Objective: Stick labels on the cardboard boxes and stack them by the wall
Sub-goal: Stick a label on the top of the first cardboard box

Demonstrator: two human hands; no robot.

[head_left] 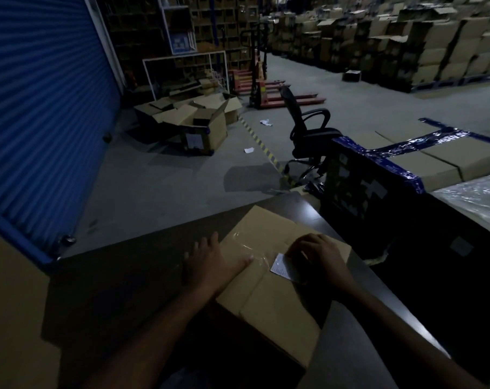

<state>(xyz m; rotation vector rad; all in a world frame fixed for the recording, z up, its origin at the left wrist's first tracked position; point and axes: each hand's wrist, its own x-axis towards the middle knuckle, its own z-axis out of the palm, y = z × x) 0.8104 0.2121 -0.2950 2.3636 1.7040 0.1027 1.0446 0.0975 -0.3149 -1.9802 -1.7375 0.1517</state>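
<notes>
A closed cardboard box (pixel 271 299), taped along its seam, lies on a dark table (pixel 125 276) in front of me. My left hand (pixel 210 262) rests on the box's left edge with the fingers straight and the thumb on the top. My right hand (pixel 316 255) presses down on a white printed label (pixel 280 266) on the box top, covering the label's right part. The light is dim.
A blue roller shutter (pixel 41 108) fills the left. A large cardboard surface (pixel 10 318) stands at the near left. A black office chair (pixel 308 130), a blue-taped pallet of boxes (pixel 423 164), open cartons (pixel 198 119), pallet jacks (pixel 266 91) and tall box stacks (pixel 406 40) lie beyond.
</notes>
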